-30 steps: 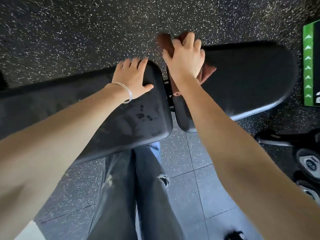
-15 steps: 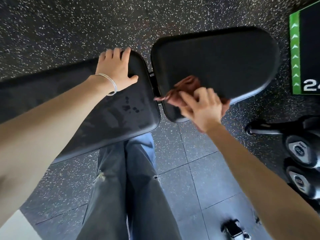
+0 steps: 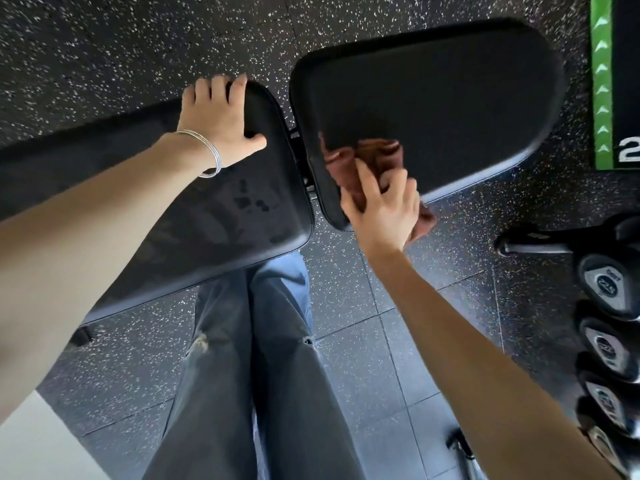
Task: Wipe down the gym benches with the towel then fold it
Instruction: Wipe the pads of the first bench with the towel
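A black padded gym bench runs across the view in two parts: a long back pad on the left and a shorter seat pad on the right, with a narrow gap between them. My right hand presses a bunched reddish-brown towel on the seat pad's near left corner, and part of the towel hangs off the near edge. My left hand, with a silver bangle on the wrist, rests flat on the back pad's far right corner, fingers over its edge. Dark damp marks show on the back pad.
The floor is black speckled rubber with grey tiles near my legs in jeans. A rack of dumbbells stands at the right edge. A green and black marked strip lies at the upper right. A white surface shows at the bottom left.
My right hand with the towel has pulled back from the seat pad's far left corner to its near left corner. My left hand has stayed on the back pad.
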`<state>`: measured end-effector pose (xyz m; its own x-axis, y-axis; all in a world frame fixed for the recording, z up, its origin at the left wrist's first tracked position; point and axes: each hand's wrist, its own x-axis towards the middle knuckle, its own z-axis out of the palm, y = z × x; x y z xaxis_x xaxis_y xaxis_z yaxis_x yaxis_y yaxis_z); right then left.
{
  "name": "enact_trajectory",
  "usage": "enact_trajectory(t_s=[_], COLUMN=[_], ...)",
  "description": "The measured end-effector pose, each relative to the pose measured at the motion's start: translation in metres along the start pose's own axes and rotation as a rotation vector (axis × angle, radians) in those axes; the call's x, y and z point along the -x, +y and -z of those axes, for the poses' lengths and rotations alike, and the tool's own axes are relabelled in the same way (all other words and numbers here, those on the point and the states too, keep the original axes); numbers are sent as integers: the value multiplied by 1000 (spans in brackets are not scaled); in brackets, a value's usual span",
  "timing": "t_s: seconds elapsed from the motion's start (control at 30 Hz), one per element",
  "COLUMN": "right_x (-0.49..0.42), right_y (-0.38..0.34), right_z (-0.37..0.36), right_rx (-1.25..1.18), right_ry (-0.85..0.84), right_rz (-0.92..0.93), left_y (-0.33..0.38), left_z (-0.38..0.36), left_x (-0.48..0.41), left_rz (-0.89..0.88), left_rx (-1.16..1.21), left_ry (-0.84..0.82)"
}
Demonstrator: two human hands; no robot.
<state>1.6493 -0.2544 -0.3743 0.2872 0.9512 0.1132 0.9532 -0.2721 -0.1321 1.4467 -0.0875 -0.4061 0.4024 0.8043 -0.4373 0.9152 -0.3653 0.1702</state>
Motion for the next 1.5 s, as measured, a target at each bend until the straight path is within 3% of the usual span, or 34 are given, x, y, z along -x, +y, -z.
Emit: enact_trajectory(t_s=[0.13, 0.43, 0.53, 0.73, 0.9, 1.07, 1.23, 1.33, 1.5], right_x=[1, -105, -73, -14, -41, -126, -131, -69, -22], right_y=[-22, -72, -49, 10, 19, -28, -43, -5, 39], right_z=[-2, -30, -19, 5, 10, -5, -9, 3, 20], right_rx=[-33, 171, 247, 111, 103, 115, 142, 33, 115], right_ry=[-121, -269, -128, -302, -379, -192, -177, -303, -578], right_rz=[97, 227, 411, 864, 1159, 866, 760, 945, 1386], left_y=[2, -3, -3, -8, -5, -8, -16, -15, -13], left_z=[3, 2, 5, 4, -1, -6, -6, -8, -7], left_x=[0, 0, 1, 4, 4, 7, 11, 12, 14], left_rz=[6, -24, -29, -51, -23, -30, -27, -17, 29], left_rx=[-17, -22, -23, -36, -26, -1, 0, -1, 22], left_ry=[-16, -28, -30, -9, -2, 57, 67, 72, 63])
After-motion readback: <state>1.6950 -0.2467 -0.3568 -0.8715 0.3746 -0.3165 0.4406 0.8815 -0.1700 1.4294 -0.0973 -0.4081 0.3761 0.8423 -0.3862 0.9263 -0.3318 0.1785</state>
